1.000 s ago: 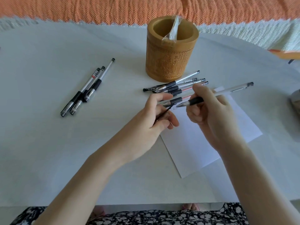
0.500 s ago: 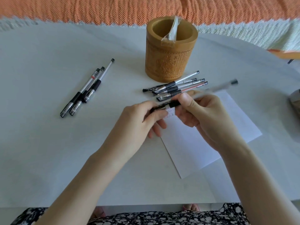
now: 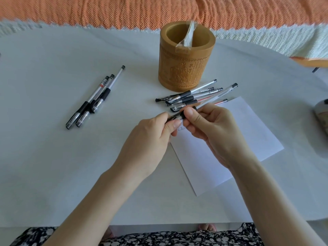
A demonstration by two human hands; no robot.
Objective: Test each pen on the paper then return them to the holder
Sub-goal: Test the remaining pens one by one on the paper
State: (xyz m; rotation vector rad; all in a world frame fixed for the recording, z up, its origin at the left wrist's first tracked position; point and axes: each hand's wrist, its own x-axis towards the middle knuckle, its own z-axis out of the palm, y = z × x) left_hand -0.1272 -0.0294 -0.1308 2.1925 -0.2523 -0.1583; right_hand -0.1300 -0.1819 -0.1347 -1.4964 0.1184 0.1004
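Observation:
Both hands hold one clear pen (image 3: 218, 95) with a black grip above the white paper (image 3: 245, 139). My right hand (image 3: 213, 132) grips its barrel. My left hand (image 3: 150, 139) pinches the black cap (image 3: 173, 118) at the pen's tip end. Small written marks show on the paper between the hands. Several capped pens (image 3: 188, 99) lie in a pile just beyond my hands, in front of the carved bamboo holder (image 3: 186, 68). Three more pens (image 3: 94, 102) lie apart on the left.
A crumpled plastic wrapper (image 3: 186, 37) sticks out of the holder. An orange and white cloth (image 3: 159, 11) runs along the table's far edge. A grey object (image 3: 322, 114) sits at the right edge. The table's near edge is just below my forearms.
My hands have come together: the left hand brought the cap to the pen's tip. The pen swung from pointing far right to angling up toward the holder.

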